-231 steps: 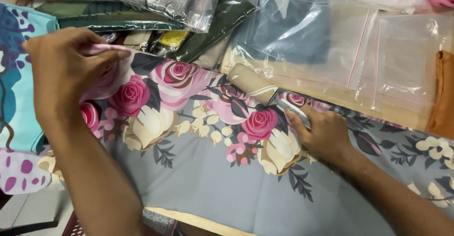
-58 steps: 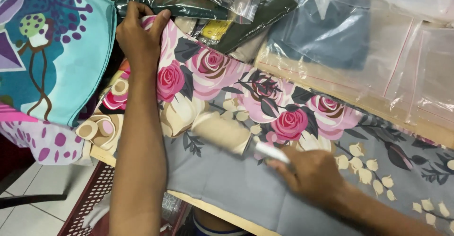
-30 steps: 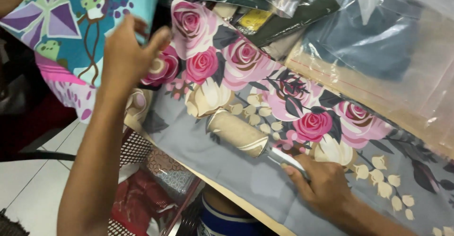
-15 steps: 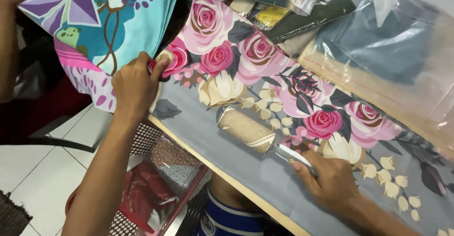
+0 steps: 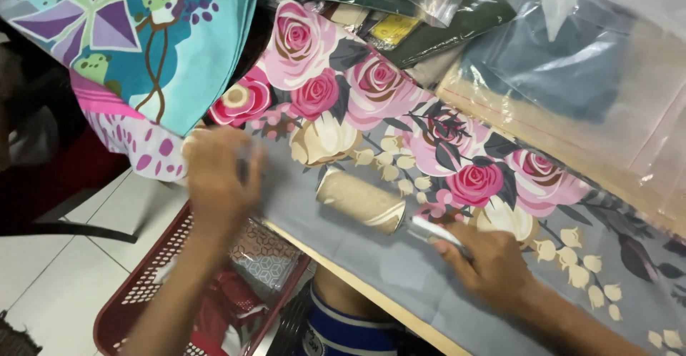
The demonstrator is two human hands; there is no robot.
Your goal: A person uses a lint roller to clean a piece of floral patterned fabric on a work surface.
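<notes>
While right grip (image 5: 486, 263) clamps one lint roller (image 5: 361, 200), left grip (image 5: 218, 177) flat on one floral cloth (image 5: 400, 134).

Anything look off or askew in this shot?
Nothing stands out. The right hand holds a lint roller on the grey rose-print fabric, which lies flat on the table. The left hand, motion-blurred, rests at the fabric's edge above a red basket.

I see a lint roller (image 5: 361, 200) with a tan sticky drum lying on its side just left of my right hand (image 5: 491, 267), whose fingers close on its pale handle. It rests on grey fabric (image 5: 371, 249) printed with pink roses, spread flat under both hands; my left hand (image 5: 218, 177) presses its near-left edge.
</notes>
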